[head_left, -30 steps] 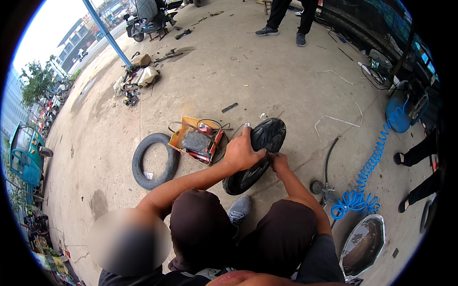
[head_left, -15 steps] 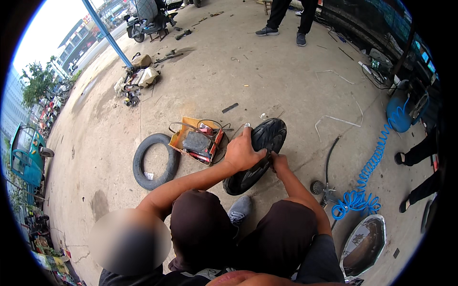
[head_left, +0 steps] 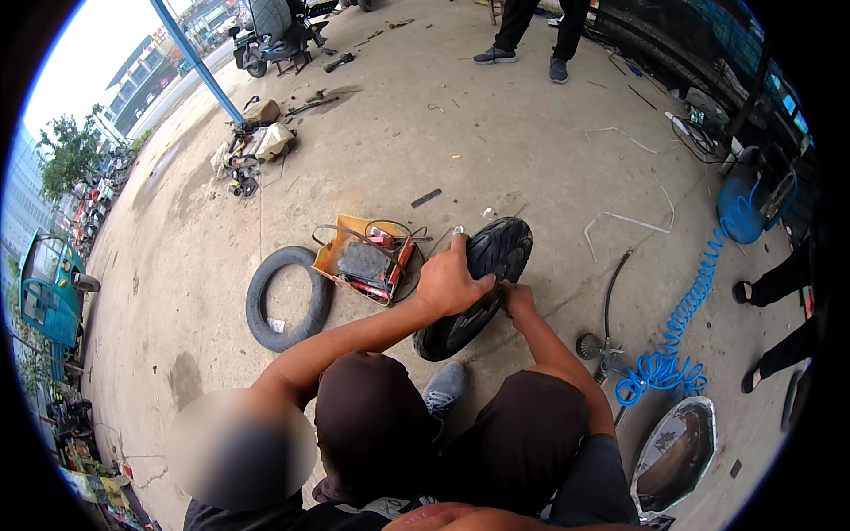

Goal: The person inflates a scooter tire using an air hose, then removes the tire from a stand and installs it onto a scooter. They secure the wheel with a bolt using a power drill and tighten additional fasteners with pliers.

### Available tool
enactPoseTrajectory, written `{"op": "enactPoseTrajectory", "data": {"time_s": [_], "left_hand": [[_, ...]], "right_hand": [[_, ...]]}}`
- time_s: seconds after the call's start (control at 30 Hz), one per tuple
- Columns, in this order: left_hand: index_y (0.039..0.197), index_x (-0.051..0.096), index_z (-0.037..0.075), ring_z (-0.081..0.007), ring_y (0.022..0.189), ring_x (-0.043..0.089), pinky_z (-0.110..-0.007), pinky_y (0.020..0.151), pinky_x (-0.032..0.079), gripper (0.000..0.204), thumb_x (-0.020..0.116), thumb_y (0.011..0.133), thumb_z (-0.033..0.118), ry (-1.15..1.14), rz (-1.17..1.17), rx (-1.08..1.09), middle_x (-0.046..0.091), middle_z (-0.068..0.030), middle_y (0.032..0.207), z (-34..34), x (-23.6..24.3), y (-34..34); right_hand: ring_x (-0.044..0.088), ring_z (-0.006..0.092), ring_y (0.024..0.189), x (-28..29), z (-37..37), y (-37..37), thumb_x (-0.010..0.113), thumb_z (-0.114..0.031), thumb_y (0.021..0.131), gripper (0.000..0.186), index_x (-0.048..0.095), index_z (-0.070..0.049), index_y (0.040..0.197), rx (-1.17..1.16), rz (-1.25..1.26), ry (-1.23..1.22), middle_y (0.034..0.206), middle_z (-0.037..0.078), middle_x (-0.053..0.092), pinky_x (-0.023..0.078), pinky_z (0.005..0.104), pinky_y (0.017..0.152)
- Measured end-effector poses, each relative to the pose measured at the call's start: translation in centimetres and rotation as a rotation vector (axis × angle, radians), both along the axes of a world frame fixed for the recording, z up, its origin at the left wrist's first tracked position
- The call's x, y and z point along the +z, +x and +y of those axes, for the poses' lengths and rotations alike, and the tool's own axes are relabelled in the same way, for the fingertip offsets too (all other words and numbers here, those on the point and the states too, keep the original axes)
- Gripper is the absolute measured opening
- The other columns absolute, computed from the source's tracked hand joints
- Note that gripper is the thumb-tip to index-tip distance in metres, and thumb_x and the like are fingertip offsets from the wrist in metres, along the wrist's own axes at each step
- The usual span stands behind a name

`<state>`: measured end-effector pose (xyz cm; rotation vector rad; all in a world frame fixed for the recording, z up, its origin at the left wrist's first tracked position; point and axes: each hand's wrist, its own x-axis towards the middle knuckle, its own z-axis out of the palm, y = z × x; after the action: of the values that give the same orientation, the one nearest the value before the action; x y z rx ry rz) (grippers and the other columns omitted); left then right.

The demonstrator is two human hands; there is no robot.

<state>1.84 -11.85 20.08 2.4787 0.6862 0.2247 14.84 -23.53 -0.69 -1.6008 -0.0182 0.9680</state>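
Observation:
A black treaded tyre (head_left: 508, 237) stands tilted on the concrete in front of my knees. My left hand (head_left: 447, 279) is wrapped over its left side, thumb toward the middle and fingers across the tread. At the inner edge on the right, my right hand (head_left: 520, 303) is closed with its fingertips against the tyre; whether it pinches anything else there is hidden. A small pale spot shows at my left fingertips, too small to make out. Just left of the tyre lies an orange open-topped tool box (head_left: 356, 223) with a dark grey block, red items and a black cable.
A dark rubber ring (head_left: 257, 301) lies flat beyond the tool box. To the right are an air hose gun with gauge (head_left: 589, 346), a coiled blue hose (head_left: 651, 379), a water basin (head_left: 708, 442) and a blue tank (head_left: 740, 212). Other people's legs (head_left: 567, 40) stand ahead and at right.
Hardly anything differs. Both hands keep their hold on the tyre in the same place, and the view has shifted very slightly.

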Motion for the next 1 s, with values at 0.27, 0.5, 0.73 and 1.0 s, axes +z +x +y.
{"op": "enactPoseTrajectory", "data": {"time_s": [0.27, 0.5, 0.73, 1.0], "left_hand": [[0.131, 0.041, -0.012, -0.0439, 0.102, 0.065, -0.047, 0.089, 0.052, 0.083, 0.075, 0.073, 0.039, 0.006, -0.006, -0.015, 0.065, -0.0304, 0.108, 0.0, 0.1, -0.1], [0.132, 0.041, -0.011, -0.0436, 0.102, 0.065, -0.046, 0.09, 0.052, 0.084, 0.075, 0.074, 0.04, 0.006, 0.013, -0.013, 0.064, -0.0305, 0.109, 0.0, 0.2, 0.1], [0.13, 0.042, -0.011, -0.0438, 0.101, 0.065, -0.047, 0.089, 0.052, 0.083, 0.075, 0.074, 0.04, 0.018, 0.015, -0.02, 0.065, -0.0304, 0.108, -0.1, 0.4, 0.1], [0.133, 0.043, -0.005, -0.0421, 0.102, 0.065, -0.046, 0.09, 0.051, 0.082, 0.077, 0.073, 0.038, -0.006, 0.01, 0.005, 0.066, -0.029, 0.106, 0.2, 0.1, 0.1]], "right_hand": [[0.044, 0.0136, 0.048, 0.0, 0.1, -0.2, 0.056, -0.029, 0.098, 0.03, 0.062, -0.006, 0.08, 0.02, -0.047, -0.014, 0.063, 0.003, 0.053, 0.03, 0.0318, 0.042], [0.046, 0.0145, 0.049, -0.1, 0.0, 0.1, 0.058, -0.028, 0.098, 0.03, 0.065, -0.005, 0.081, -0.03, 0.026, -0.007, 0.064, 0.003, 0.055, 0.031, 0.0329, 0.044], [0.044, 0.0141, 0.049, -0.2, 0.0, 0.2, 0.055, -0.026, 0.099, 0.03, 0.061, -0.006, 0.078, -0.009, 0.032, 0.03, 0.063, 0.003, 0.052, 0.029, 0.0327, 0.043], [0.044, 0.0146, 0.05, 0.4, -1.0, -0.2, 0.054, -0.024, 0.099, 0.028, 0.06, -0.004, 0.081, -0.067, 0.107, 0.011, 0.065, 0.005, 0.053, 0.03, 0.0327, 0.043]]}}
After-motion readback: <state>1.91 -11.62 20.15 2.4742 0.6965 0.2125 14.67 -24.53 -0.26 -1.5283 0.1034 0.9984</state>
